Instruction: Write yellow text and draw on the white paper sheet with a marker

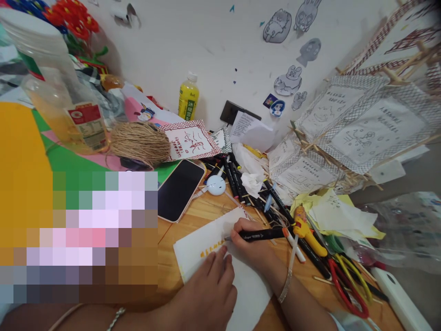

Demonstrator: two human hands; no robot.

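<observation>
Left hand (203, 294) flat on paper (198, 250), fingers together | right hand (253, 252) fingers pinch marker (265, 235)

A block of coarse squares (79, 234) hides the left part of the table (206, 209). The left hand (206, 294) covers the lower part of the paper (200, 243). The orange writing (208, 252) on it is too small to read. The right hand (253, 250) hides part of the marker (267, 235). The right edge cuts off the paper frame (379, 124).

— How many on the desk (193, 216)?
— One phone (181, 189), one twine ball (140, 143), one yellow bottle (188, 97) at the far edge, one pair of red scissors (339, 280).
— Pens?
— One black marker (262, 235), one white sheet (203, 250). The marker heap (237, 179) is too tangled to count.
</observation>
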